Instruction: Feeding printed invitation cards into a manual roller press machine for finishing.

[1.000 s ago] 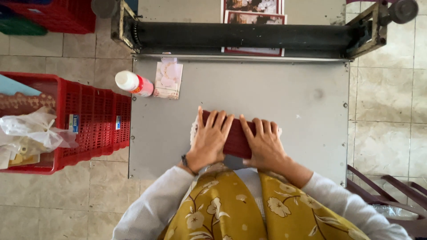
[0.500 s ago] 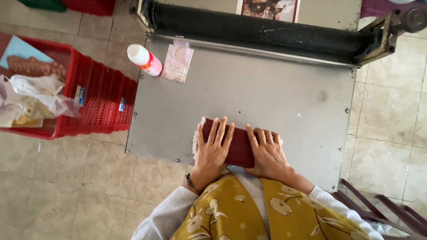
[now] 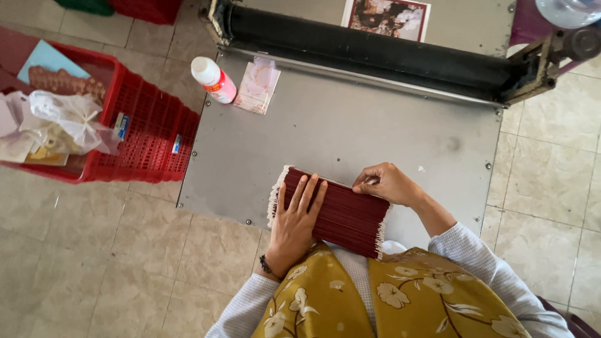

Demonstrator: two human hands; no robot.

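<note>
A flat bundle of dark red sticks with pale ends (image 3: 350,216) lies on the near edge of a grey metal table (image 3: 375,125). My left hand (image 3: 295,219) rests flat on the bundle's left half, fingers spread. At the bundle's far right edge sits my right hand (image 3: 385,183), fingers curled and pinching at the sticks. Whether it holds any single stick is too small to tell.
A black roller (image 3: 369,53) spans the table's far side. A white and pink bottle (image 3: 213,78) and a small pink packet (image 3: 258,86) lie at the far left corner. A red crate (image 3: 147,134) with bags stands on the tiled floor to the left.
My right hand has lifted off the bundle's top and shifted to its far right edge with curled fingers. The left hand stays flat. The view has tilted, and more of the bundle shows.
</note>
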